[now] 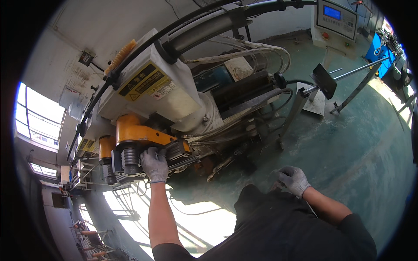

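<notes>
My left hand (154, 165), in a grey knit glove, reaches up to the head of a large machine. Its fingers curl in beside a grooved, stacked metal die (130, 160) under an orange arm (146, 135). What those fingers grip is hidden behind the glove. Right of it, a dark clamp block (176, 149) sits on the orange arm's end. My right hand (293, 180), gloved too, is held close in front of my body, away from the machine. Its fingers are bent inward, and I cannot make out anything in them.
The machine's pale housing (165, 98) carries warning labels, and a black hose (174, 27) arches over it. A control box (334, 21) with a blue screen stands at the far right. Near it, a metal rod (355, 72) bears a black plate (324, 81). A green floor (344, 143) spreads rightward.
</notes>
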Tool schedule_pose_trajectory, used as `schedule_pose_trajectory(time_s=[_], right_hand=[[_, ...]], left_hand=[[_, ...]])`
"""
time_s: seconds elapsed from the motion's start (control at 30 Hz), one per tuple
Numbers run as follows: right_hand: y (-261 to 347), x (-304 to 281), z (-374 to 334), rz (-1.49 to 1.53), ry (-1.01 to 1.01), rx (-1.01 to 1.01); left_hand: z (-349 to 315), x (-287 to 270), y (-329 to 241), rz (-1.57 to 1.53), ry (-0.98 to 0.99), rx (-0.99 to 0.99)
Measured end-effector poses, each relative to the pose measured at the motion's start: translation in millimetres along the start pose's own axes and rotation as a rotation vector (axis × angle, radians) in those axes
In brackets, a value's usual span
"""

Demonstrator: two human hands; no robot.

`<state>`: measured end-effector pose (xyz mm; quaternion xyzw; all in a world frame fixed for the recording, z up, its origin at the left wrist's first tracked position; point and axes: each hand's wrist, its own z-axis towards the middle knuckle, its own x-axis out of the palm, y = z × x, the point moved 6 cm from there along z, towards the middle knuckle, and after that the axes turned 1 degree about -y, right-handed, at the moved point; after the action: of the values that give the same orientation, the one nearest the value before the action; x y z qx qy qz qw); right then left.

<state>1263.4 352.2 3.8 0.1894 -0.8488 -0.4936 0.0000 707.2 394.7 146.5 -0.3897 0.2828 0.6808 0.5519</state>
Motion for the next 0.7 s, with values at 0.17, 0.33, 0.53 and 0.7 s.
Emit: schedule_pose_trajectory(time_s=[0.17,0.33,0.53,0.7], right_hand=[[9.1,-66.0,7.6,-0.004,-0.090,-0.025],[48.1,-159.4,26.5,0.166,-0.280,-0.175],[131.2,-302.0,43.2,0.106,-0.612,-0.423],[205.0,-401.6,79.4,-0.449,-0.748,-0.627]], left_hand=[[3.8,7.8,-7.3,0.009,0.005,-0.051],[6.5,25.8,-8.3,0.089,-0.058,-0.115],[19.0,24.6,-18.3,0.141,-0.085,-0.228],[49.8,0.3,-89.2,0.614,0.096,-0.544]])
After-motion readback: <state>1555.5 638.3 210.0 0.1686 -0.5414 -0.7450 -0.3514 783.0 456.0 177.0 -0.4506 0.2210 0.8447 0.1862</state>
